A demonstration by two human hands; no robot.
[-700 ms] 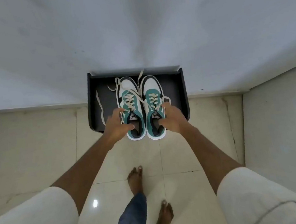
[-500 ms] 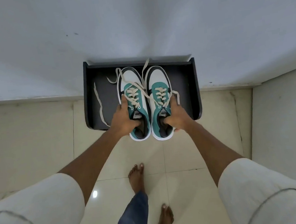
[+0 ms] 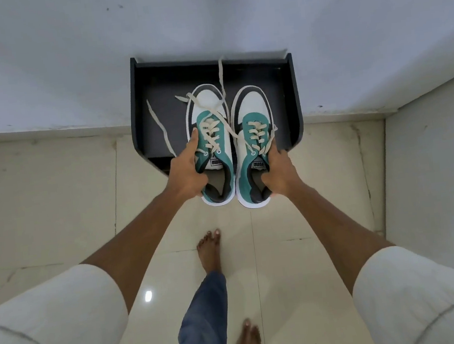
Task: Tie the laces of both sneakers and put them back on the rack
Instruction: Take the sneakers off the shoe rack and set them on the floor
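Two teal, white and black sneakers are held side by side above the front of a low black rack (image 3: 144, 116) that stands against the wall. My left hand (image 3: 188, 173) grips the left sneaker (image 3: 210, 134) by its collar, thumb inside the opening. My right hand (image 3: 279, 173) grips the right sneaker (image 3: 252, 132) the same way. Their heels stick out past the rack's front edge. The cream laces (image 3: 159, 123) are untied; loose ends trail to the left over the rack and up toward the wall.
A pale wall (image 3: 204, 20) rises behind the rack. Another wall (image 3: 438, 163) closes the right side. The floor is glossy cream tile (image 3: 55, 204). My bare feet (image 3: 208, 249) stand on the tiles below the sneakers.
Both hands have lifted the sneakers and drawn them nearer to me, and the rack looks larger in view. The grips are unchanged.
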